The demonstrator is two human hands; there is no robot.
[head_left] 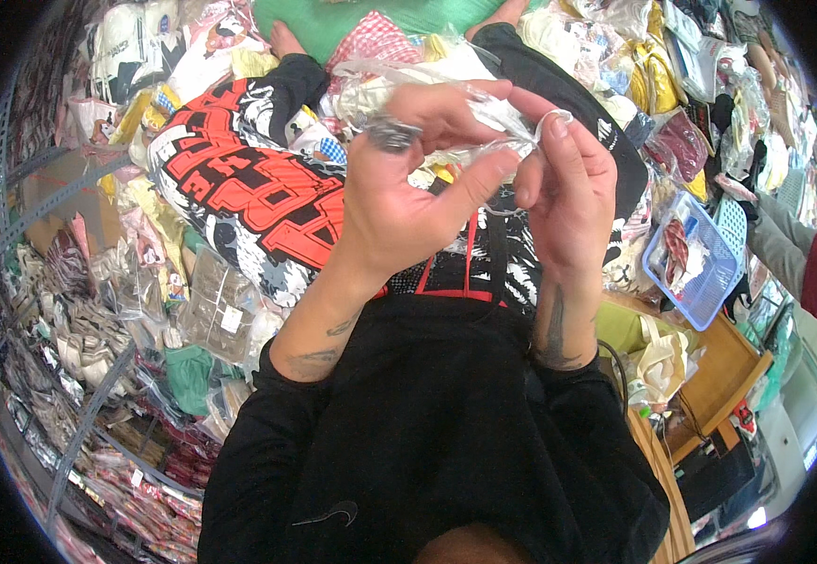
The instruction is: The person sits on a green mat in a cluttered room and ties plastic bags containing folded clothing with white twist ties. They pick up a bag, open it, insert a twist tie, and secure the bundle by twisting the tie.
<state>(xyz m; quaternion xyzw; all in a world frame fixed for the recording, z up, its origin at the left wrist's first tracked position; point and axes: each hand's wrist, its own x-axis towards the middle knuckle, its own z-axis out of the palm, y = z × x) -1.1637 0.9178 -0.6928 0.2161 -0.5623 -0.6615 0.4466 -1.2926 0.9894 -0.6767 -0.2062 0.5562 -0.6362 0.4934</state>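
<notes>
Both my hands are raised over my lap, gripping the gathered, crinkled part of a clear plastic bag [525, 142]. My left hand [408, 183] pinches it from the left, thumb stretched toward the bunched plastic. On the other side, my right hand [566, 188] closes thumb and fingers on it. A thin white loop [555, 117] shows at the right fingertips; whether it is a string or a band I cannot tell. A dark, shiny blurred thing [392, 134] is at the back of my left hand. The bag's contents are mostly hidden behind my hands.
Bagged garments and fabric pieces [225, 301] lie in heaps around me. A blue plastic basket [695, 258] stands to the right, near a wooden drawer [723, 376]. Metal shelf rails [61, 179] run along the left. Someone's grey-trousered leg [785, 244] is at the far right.
</notes>
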